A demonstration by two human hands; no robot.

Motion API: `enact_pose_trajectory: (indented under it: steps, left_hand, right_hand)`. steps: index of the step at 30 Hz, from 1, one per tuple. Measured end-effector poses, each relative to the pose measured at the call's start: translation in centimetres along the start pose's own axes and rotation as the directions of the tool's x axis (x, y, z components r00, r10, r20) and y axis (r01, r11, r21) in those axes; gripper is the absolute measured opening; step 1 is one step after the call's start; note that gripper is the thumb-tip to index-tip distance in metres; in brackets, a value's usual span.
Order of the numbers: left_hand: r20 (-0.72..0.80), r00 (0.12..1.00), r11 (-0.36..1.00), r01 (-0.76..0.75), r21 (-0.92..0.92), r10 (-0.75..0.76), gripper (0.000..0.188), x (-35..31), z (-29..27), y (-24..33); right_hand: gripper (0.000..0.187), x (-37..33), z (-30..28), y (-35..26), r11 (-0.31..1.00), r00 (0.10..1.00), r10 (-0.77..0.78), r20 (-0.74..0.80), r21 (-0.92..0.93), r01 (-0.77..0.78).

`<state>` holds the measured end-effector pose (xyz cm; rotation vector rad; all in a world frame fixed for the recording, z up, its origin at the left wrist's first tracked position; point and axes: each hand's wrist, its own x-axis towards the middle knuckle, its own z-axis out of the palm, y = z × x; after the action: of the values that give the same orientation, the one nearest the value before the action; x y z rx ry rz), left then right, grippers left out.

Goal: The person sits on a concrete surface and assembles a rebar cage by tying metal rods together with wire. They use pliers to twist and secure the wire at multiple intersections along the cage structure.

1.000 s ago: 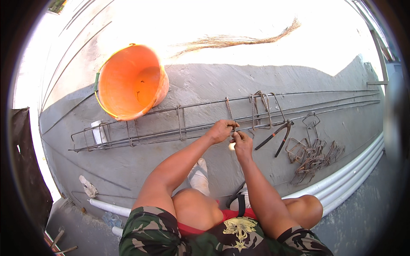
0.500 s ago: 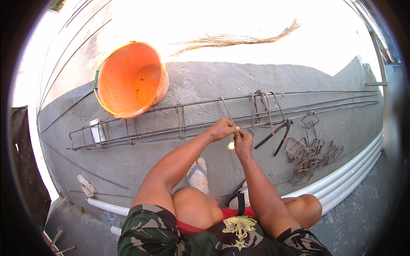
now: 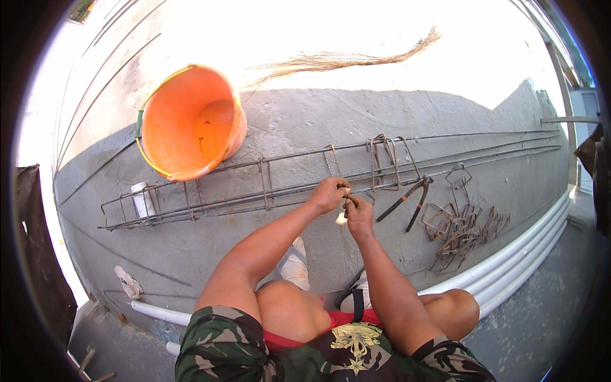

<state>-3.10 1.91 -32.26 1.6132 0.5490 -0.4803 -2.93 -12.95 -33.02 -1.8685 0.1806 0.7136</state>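
Note:
My left hand (image 3: pixel 330 195) and my right hand (image 3: pixel 359 212) meet close together at the near side of a long rebar cage (image 3: pixel 263 184). Both are closed in a pinch, fingertips almost touching. Whatever they pinch is too small to make out. A thin stirrup (image 3: pixel 331 160) stands across the rods just beyond my left hand. Several bunched stirrups (image 3: pixel 396 167) hang on the rods to the right. Pincers with dark and red handles (image 3: pixel 418 207) lie spread on the floor right of my right hand. A small pale spot shows below that hand.
An orange bucket (image 3: pixel 181 121) stands behind the cage at left. Loose stirrups (image 3: pixel 459 239) are heaped at right, beside white pipes (image 3: pixel 509 275). A white cylinder (image 3: pixel 142 201) sits in the cage's left end. A bundle of thin twigs (image 3: pixel 347 62) lies in the sunlit area.
Both hands stay together in a pinch, with only a slight shift of the fingers. The whole view has moved a little; the cage, bucket and pincers lie as before.

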Motion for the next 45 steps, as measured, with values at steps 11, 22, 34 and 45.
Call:
enact_pose_trajectory:
  steps: [11,22,34,45]
  left_hand:
    - [0.05,0.998,0.964,0.055,-0.26,-0.043,0.016,0.2,-0.2,-0.4]
    - [0.15,0.988,0.999,-0.022,-0.05,0.03,0.017,-1.0,-1.4,1.5]
    - [0.094,0.991,0.951,-0.114,0.287,0.091,0.025,-0.9,-1.5,0.3]
    - [-0.043,0.993,0.854,-0.074,0.515,0.111,0.028,-0.3,1.0,-1.7]
  right_hand:
    - [0.026,-1.0,0.6,-0.7,0.998,1.0,-0.01,-0.02,-0.069,0.009]
    - [0.022,0.0,0.8,0.6,0.931,0.978,-0.187,-0.091,-0.334,0.147]
    - [0.023,0.8,-0.7,-0.7,0.927,0.992,-0.127,0.017,-0.353,0.124]
    - [0.026,0.8,-0.3,-1.4,0.905,0.988,-0.154,0.028,-0.398,0.152]
